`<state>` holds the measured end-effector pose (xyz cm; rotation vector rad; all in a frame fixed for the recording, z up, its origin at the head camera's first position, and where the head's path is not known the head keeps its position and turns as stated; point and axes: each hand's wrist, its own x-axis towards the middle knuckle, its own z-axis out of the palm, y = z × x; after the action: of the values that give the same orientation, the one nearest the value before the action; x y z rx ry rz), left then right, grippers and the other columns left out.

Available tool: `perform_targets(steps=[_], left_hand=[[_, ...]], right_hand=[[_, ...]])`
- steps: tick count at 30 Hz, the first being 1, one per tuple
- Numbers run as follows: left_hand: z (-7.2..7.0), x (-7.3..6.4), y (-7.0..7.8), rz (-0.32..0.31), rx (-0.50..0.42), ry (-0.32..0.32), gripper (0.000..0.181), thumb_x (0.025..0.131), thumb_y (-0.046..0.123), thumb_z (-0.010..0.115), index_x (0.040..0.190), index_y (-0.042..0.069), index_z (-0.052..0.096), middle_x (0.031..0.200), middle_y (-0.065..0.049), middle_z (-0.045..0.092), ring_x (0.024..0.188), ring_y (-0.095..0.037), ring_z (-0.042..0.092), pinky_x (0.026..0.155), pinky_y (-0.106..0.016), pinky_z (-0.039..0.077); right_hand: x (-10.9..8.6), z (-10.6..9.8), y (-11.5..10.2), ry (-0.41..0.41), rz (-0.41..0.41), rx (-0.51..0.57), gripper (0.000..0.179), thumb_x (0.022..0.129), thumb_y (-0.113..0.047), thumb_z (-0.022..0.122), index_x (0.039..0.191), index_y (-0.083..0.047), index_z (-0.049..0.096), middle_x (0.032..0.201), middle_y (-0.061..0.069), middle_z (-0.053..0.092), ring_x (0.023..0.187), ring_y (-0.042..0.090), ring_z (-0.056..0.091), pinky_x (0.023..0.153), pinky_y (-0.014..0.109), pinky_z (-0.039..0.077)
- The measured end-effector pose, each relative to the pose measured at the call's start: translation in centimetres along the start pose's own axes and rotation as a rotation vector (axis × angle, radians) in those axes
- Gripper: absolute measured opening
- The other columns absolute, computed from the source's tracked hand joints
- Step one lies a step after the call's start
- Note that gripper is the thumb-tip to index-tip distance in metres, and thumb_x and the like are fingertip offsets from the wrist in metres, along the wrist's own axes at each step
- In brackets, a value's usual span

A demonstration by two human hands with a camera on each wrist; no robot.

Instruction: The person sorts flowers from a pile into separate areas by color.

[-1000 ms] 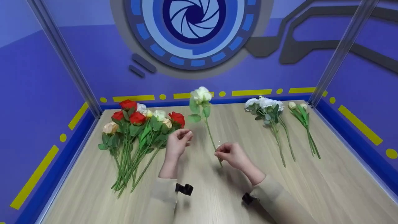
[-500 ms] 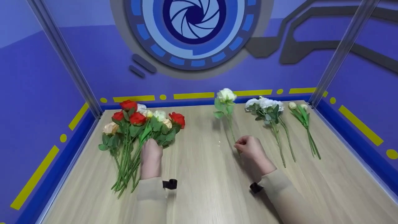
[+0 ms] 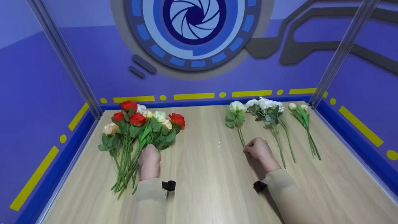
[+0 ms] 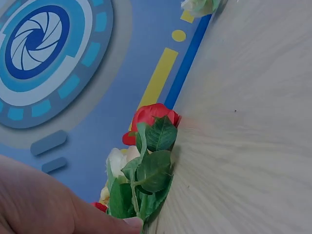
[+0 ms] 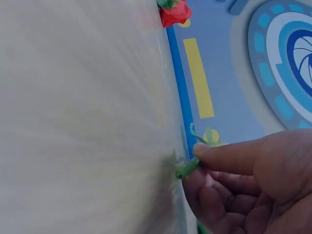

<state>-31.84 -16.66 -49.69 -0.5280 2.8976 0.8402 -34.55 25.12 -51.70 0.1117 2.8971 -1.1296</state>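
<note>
My right hand (image 3: 259, 151) pinches the lower stem of a white rose (image 3: 237, 109) between thumb and forefinger. The rose is low over the tabletop, its bloom right beside a group of white flowers (image 3: 268, 105). In the right wrist view the cut end of its green stem (image 5: 187, 168) pokes out from the fingertips. My left hand (image 3: 150, 160) is at the right side of the mixed flower pile, gripping the stem of a red rose (image 3: 177, 120). The left wrist view has the thumb on a green stem (image 4: 143, 207) below that rose's leaves; the other fingers are hidden.
The pile at left holds more red roses (image 3: 137, 119), a peach rose (image 3: 110, 128) and pale blooms, stems crossing toward the front. White tulips (image 3: 303, 116) lie far right. Blue-purple panels (image 3: 199, 84) wall the wooden table (image 3: 202, 174) at the back and sides.
My right hand has carried the white rose rightward and lowered it beside the white flowers. My left hand has moved left from the middle onto the red rose's stem at the pile.
</note>
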Motion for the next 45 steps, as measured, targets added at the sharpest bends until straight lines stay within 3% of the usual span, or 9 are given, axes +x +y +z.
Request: perform_targets(steps=[10, 14, 19, 21, 25, 29, 32, 39, 45], left_hand=[[0.4, -0.2, -0.5, 0.024, -0.039, 0.033, 0.025, 0.101, -0.002, 0.042, 0.092, -0.001, 0.065, 0.104, -0.027, 0.070, 0.098, -0.043, 0.069, 0.077, -0.056, 0.056], [0.3, -0.2, -0.4, 0.028, -0.039, 0.039, 0.024, 0.100, -0.002, 0.041, 0.095, -0.002, 0.065, 0.103, -0.029, 0.070, 0.097, -0.044, 0.069, 0.078, -0.057, 0.055], [0.0, 0.0, 0.1, -0.019, 0.000, -0.023, 0.017, 0.097, 0.000, 0.050, 0.100, -0.001, 0.067, 0.105, -0.026, 0.070, 0.093, -0.039, 0.069, 0.073, -0.050, 0.057], [-0.2, 0.1, 0.4, -0.036, 0.003, -0.057, 0.011, 0.095, 0.001, 0.056, 0.089, 0.002, 0.065, 0.095, -0.020, 0.069, 0.082, -0.031, 0.064, 0.067, -0.043, 0.053], [-0.4, 0.1, 0.9, -0.038, -0.019, -0.089, 0.023, 0.093, 0.005, 0.067, 0.073, 0.011, 0.055, 0.082, -0.007, 0.061, 0.073, -0.023, 0.052, 0.064, -0.036, 0.044], [-0.6, -0.2, 1.4, -0.011, -0.088, -0.073, 0.006, 0.094, 0.009, 0.071, 0.089, 0.007, 0.068, 0.095, -0.009, 0.070, 0.087, -0.026, 0.066, 0.077, -0.041, 0.054], [-0.6, -0.4, 1.7, 0.019, -0.154, -0.049, 0.012, 0.094, 0.010, 0.072, 0.104, 0.005, 0.071, 0.107, -0.013, 0.073, 0.098, -0.032, 0.069, 0.084, -0.047, 0.056], [-0.5, -0.6, 2.4, 0.092, -0.241, 0.000, 0.012, 0.092, 0.007, 0.073, 0.102, 0.001, 0.073, 0.104, -0.017, 0.074, 0.093, -0.031, 0.070, 0.079, -0.043, 0.056], [-0.4, -0.7, 3.0, 0.108, -0.384, -0.032, 0.019, 0.094, 0.009, 0.074, 0.108, -0.003, 0.072, 0.103, -0.019, 0.074, 0.084, -0.025, 0.070, 0.066, -0.032, 0.056]], right_hand=[[-0.2, 0.0, 0.2, 0.003, -0.010, -0.018, 0.014, 0.089, -0.012, 0.077, 0.079, -0.003, 0.078, 0.062, 0.002, 0.069, 0.049, 0.010, 0.055, 0.050, 0.025, 0.046], [-0.2, -0.1, 0.2, 0.012, -0.019, -0.035, 0.015, 0.088, -0.012, 0.078, 0.076, -0.004, 0.078, 0.058, 0.000, 0.067, 0.049, 0.010, 0.053, 0.051, 0.025, 0.044], [-0.3, -0.1, 0.3, 0.017, -0.027, -0.066, 0.017, 0.087, -0.012, 0.080, 0.072, -0.005, 0.077, 0.057, 0.001, 0.067, 0.051, 0.012, 0.055, 0.055, 0.027, 0.045], [-0.3, -0.1, 0.4, 0.016, -0.028, -0.069, 0.018, 0.086, -0.012, 0.080, 0.070, -0.005, 0.076, 0.058, 0.001, 0.067, 0.051, 0.012, 0.055, 0.056, 0.027, 0.046], [-0.4, -0.2, 0.4, 0.023, -0.034, -0.068, 0.017, 0.084, -0.010, 0.079, 0.068, -0.005, 0.074, 0.058, 0.002, 0.067, 0.050, 0.011, 0.053, 0.053, 0.026, 0.044], [-0.4, -0.3, 0.3, 0.019, -0.039, -0.072, 0.016, 0.083, -0.009, 0.078, 0.068, -0.004, 0.074, 0.059, 0.003, 0.068, 0.049, 0.011, 0.051, 0.051, 0.025, 0.042], [-0.4, -0.3, 0.3, 0.018, -0.041, -0.082, 0.016, 0.083, -0.009, 0.079, 0.068, -0.004, 0.074, 0.060, 0.004, 0.068, 0.050, 0.011, 0.051, 0.051, 0.026, 0.042], [-0.5, -0.3, 0.1, 0.028, -0.044, -0.099, 0.017, 0.084, -0.010, 0.079, 0.068, -0.004, 0.075, 0.060, 0.004, 0.069, 0.050, 0.012, 0.052, 0.053, 0.027, 0.043], [-0.7, -0.4, -0.5, 0.064, -0.039, -0.129, 0.017, 0.083, -0.013, 0.081, 0.070, -0.006, 0.074, 0.060, 0.001, 0.066, 0.053, 0.014, 0.052, 0.054, 0.029, 0.043]])
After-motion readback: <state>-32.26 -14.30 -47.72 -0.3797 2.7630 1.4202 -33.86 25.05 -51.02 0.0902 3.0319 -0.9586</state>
